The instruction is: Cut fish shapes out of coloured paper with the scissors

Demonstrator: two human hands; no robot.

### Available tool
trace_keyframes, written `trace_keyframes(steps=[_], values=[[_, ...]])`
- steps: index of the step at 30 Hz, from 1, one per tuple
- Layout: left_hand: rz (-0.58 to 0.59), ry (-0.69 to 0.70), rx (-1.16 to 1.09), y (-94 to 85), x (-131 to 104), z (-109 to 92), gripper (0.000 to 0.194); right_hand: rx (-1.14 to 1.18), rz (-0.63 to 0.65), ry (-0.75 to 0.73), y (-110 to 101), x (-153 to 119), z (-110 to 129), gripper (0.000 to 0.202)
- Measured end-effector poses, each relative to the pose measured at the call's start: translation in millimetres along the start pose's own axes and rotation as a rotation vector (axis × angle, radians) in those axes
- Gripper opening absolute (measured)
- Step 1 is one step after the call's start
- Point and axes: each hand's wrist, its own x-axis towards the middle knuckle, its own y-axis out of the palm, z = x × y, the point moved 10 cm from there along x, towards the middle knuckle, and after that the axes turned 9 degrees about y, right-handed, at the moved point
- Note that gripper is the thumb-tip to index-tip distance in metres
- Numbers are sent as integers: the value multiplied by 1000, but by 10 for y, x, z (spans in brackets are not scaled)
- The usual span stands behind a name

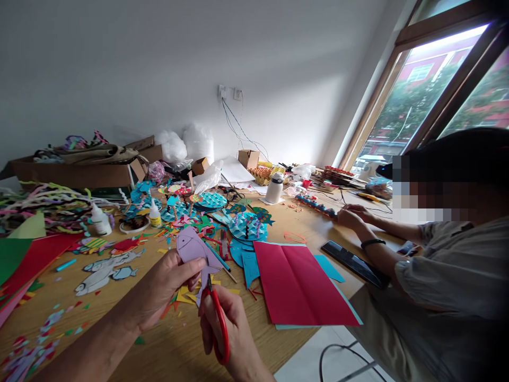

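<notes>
Between thumb and fingers, my left hand (169, 284) pinches a purple paper fish (191, 245) with an eye and outlines drawn on it. My right hand (228, 323) grips red-handled scissors (221, 323). The scissor blades are at the fish's tail end, close to my left thumb. Yellow paper scraps (186, 296) lie on the table below the hands. Left of my left hand are white paper fish cutouts (99, 273) with dark outlines. To the right of my hands lies a folded dark red sheet (300, 284) over light blue paper.
Glue bottles (100, 220), blue paper-craft pieces (247, 227) and pipe cleaners (35, 207) crowd the wooden table. A cardboard box (75, 178) stands at the back left. A white bottle (274, 188) is farther back. At right sits another person (449, 265), hands on the table, near a black phone (353, 262).
</notes>
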Motion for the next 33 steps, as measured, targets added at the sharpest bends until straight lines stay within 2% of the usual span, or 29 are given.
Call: trace_keyframes(steps=[5,20,26,33], values=[[37,2,-12,47,4,0,24,2,10,3,-2,12,9,51],[45,-41,39,22,8,12,26,-11,-16,7,-18,3,35,52],[-39,-1,65,-84,23,-4,23,-20,-17,16,-25,11,20,53],[-37,6,111,-71,20,-39,21,-27,19,3,16,12,21,49]])
